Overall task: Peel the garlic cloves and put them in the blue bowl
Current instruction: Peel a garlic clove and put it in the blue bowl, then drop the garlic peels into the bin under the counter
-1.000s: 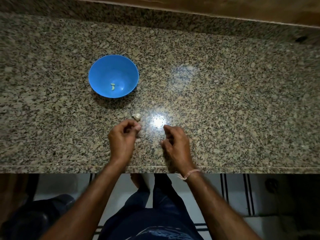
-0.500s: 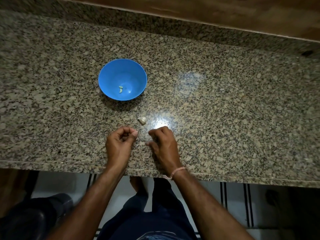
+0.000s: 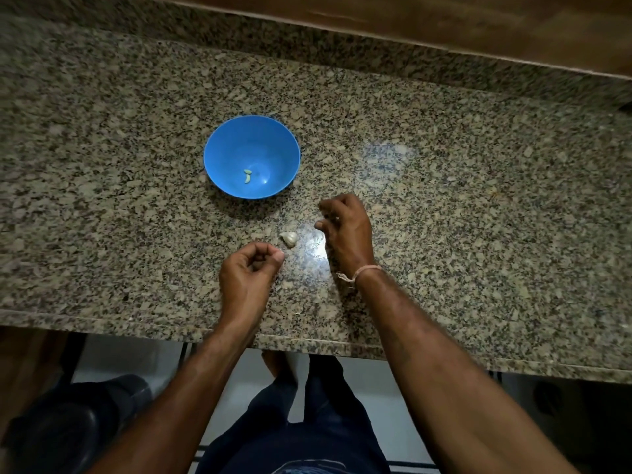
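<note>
1 unpeeled garlic clove lies on the granite counter between the hands, just beyond the left hand and just beside the right hand's thumb, touching neither. Both hands have their fingers curled in toward the thumb, and whether either pinches anything cannot be told. The blue bowl stands near, beyond the clove, with 2 peeled cloves at its bottom.

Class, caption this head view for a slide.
Peeled cloves in the blue bowl; unpeeled garlic between left hand and right hand.
</note>
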